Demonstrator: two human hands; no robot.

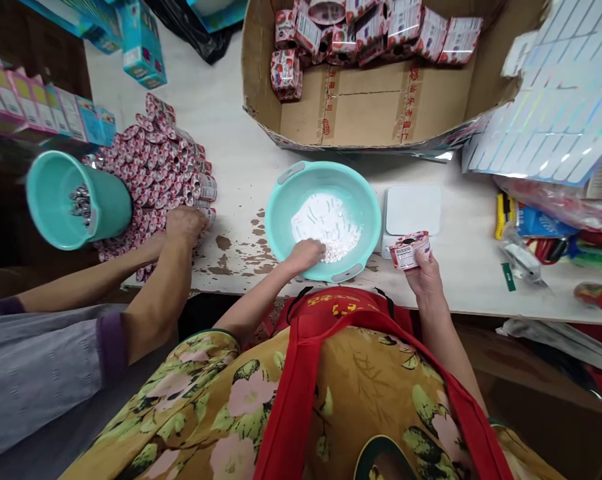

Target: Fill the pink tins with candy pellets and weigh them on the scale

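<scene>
My left hand [307, 256] reaches into the teal basin [283, 200], its fingertips down at the near edge of a heap of small white pieces [325, 217]. The fingers are bent together, and what they hold, if anything, is hidden. My right hand [425, 273] grips a red and white printed wrapper [409, 251], thumb on its front, just right of the basin. Behind the wrapper lies a flat white scale [413, 211].
A cardboard box [371, 113] of printed packs stands behind the basin. At left, a co-worker's hands [185, 223] touch a stack of printed tubes [151, 167] beside a teal bucket [108, 210]. Patterned sheets [561, 100] and plastic-wrapped items lie at right.
</scene>
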